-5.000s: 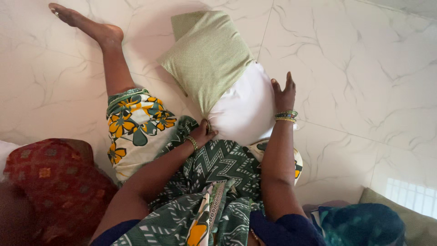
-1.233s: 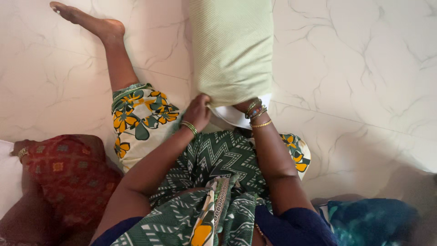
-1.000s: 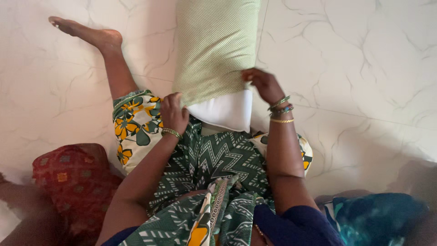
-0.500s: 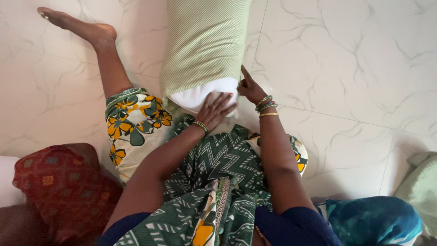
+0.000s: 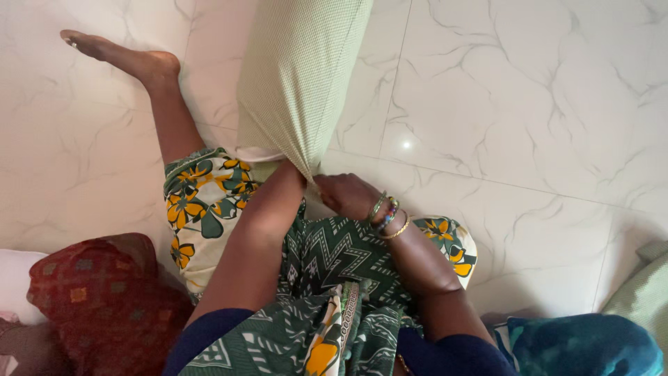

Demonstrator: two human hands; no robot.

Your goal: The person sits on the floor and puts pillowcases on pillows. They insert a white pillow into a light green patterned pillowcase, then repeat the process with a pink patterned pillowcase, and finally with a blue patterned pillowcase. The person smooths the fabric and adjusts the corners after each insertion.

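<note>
Right hand [image 5: 342, 196]: pinching the open corner of the green pillow cover [image 5: 299, 76].
Left hand: gone inside the cover, grip impossible to tell.
White pillow [image 5: 256, 152]: only a sliver peeks out at the cover's mouth.
Pillow position: upright on the marble floor [image 5: 501, 104], against her lap.

- The floor [image 5: 529, 104] is glossy white marble-look tile with grey veins and thin grout lines.
- A small bright glint of light [image 5: 406, 145] sits on one tile.
- A red patterned cushion [image 5: 104, 306] lies at lower left.
- A teal cloth [image 5: 584, 345] lies at lower right, beside a pale green cushion [image 5: 643, 296].
</note>
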